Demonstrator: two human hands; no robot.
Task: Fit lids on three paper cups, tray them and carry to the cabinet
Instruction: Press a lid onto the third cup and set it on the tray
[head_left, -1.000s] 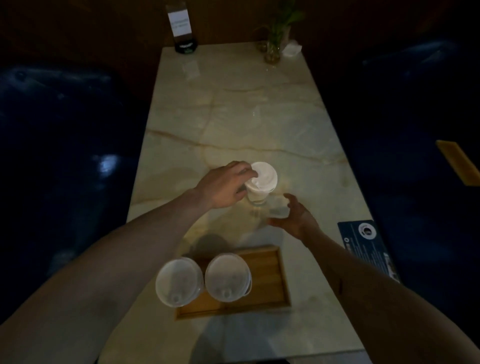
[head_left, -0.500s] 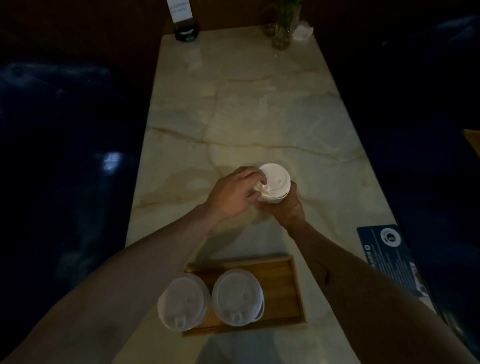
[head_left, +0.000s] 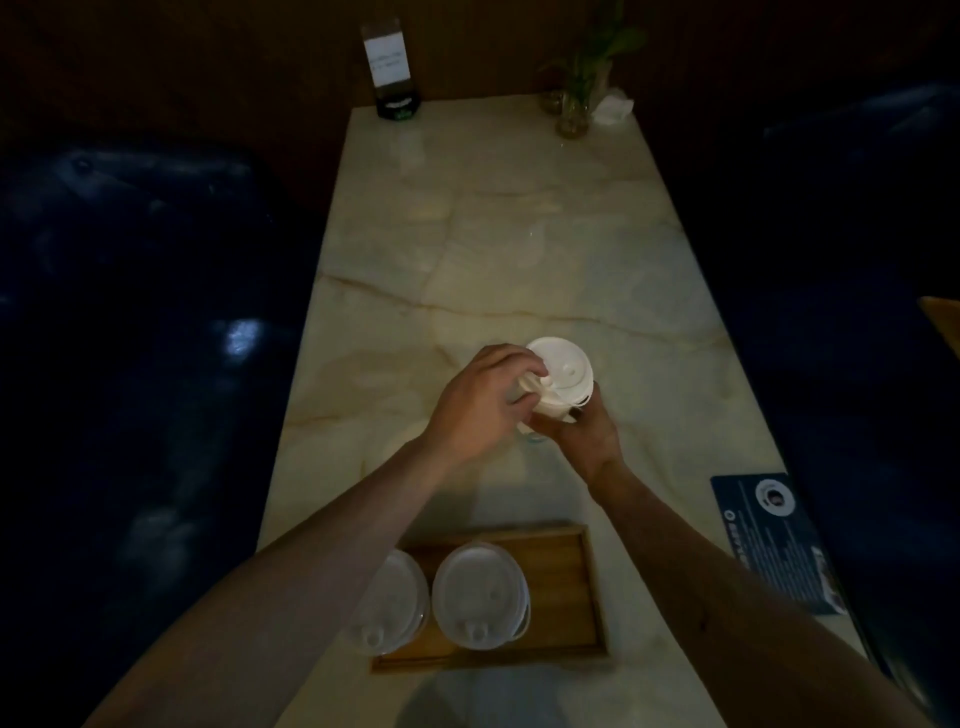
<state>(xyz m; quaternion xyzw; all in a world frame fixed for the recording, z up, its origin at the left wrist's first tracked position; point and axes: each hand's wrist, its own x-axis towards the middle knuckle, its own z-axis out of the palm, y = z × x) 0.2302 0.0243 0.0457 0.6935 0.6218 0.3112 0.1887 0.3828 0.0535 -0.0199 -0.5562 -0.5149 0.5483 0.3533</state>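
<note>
Above the table (head_left: 498, 244), both hands hold the cup (head_left: 558, 387) tilted.

No lettering can be read anywhere. The table sign (head_left: 390, 73) at 12 o'clock carries a white card with faint dark lines, too blurred to make out. The dark blue card (head_left: 774, 540) at 4 o'clock bears a round white emblem and rows of small pale print, likewise illegible.
</note>
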